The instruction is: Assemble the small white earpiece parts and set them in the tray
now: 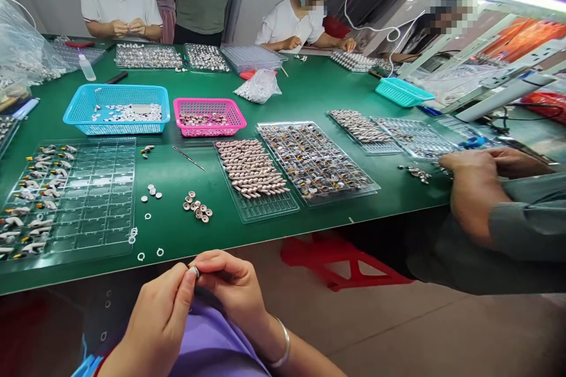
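My left hand (157, 318) and my right hand (234, 285) meet below the near edge of the green table (309, 94), over my lap. Both pinch one small silver ring-shaped part (194, 271) between their fingertips. Just beyond them on the table lie a small cluster of metal caps (197, 207) and several loose white rings (150, 192). A clear compartment tray (71, 197) at the left holds small finished parts in its left columns.
A blue basket (117, 109) and a pink basket (209, 116) hold small parts. Clear trays (309, 162) full of components fill the middle. A co-worker's arms (477, 188) rest at the right edge. Other people sit at the far side. A red stool (340, 259) stands under the table.
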`<state>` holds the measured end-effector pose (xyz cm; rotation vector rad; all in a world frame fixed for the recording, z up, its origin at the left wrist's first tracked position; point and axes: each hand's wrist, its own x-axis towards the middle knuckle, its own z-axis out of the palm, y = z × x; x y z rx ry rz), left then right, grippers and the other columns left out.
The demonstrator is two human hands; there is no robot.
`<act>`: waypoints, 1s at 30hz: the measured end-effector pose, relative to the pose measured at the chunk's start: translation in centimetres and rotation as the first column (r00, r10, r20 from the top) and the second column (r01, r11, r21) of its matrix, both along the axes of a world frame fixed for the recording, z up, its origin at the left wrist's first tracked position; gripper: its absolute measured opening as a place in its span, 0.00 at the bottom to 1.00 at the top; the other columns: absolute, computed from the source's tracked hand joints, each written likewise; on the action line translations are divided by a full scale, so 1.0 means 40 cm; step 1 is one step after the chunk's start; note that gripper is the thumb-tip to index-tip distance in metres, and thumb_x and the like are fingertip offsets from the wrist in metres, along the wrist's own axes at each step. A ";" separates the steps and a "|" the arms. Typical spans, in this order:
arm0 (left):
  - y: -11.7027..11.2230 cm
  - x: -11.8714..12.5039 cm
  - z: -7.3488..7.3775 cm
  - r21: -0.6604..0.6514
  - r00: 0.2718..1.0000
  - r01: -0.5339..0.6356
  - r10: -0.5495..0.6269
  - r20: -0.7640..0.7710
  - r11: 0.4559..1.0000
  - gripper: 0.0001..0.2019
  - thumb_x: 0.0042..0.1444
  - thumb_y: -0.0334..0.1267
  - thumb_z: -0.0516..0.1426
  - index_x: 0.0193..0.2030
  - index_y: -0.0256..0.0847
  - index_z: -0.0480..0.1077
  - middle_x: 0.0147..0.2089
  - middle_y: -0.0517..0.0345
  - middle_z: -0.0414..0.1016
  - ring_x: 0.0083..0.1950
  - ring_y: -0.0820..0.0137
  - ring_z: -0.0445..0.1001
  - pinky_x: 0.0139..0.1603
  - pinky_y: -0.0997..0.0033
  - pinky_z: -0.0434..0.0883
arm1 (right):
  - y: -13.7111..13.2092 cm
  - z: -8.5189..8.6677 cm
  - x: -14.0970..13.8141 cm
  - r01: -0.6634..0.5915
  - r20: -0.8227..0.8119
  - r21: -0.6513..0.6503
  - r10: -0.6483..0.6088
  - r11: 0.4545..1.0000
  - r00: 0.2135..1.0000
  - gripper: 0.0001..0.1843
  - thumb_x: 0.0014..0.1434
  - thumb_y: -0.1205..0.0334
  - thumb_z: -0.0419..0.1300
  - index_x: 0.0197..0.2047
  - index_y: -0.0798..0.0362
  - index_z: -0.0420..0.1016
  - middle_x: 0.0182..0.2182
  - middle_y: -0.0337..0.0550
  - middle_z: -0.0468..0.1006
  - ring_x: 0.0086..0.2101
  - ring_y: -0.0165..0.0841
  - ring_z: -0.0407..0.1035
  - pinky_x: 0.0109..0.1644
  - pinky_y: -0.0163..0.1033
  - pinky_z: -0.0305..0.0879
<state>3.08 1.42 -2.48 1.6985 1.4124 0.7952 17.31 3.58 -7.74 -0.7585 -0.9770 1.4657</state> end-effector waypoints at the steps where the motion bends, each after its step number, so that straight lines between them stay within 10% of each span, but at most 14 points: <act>1: -0.001 0.000 0.000 0.010 1.000 0.004 -0.004 0.006 1.000 0.20 0.67 0.45 0.43 0.25 0.44 0.60 0.22 0.64 0.65 0.23 0.73 0.63 0.24 0.76 0.61 | 0.000 0.004 0.001 0.015 0.026 0.040 -0.016 0.999 1.000 0.08 0.49 0.67 0.73 0.35 0.47 0.85 0.34 0.42 0.84 0.34 0.31 0.78 0.40 0.34 0.77; 30: -0.003 -0.013 0.013 0.314 0.986 0.165 -0.143 -0.091 0.935 0.14 0.68 0.33 0.45 0.30 0.44 0.61 0.23 0.68 0.65 0.21 0.78 0.66 0.23 0.84 0.66 | 0.002 0.077 0.026 -0.014 0.262 0.411 -0.103 0.912 0.959 0.09 0.57 0.76 0.62 0.34 0.55 0.80 0.34 0.46 0.82 0.31 0.29 0.78 0.35 0.30 0.78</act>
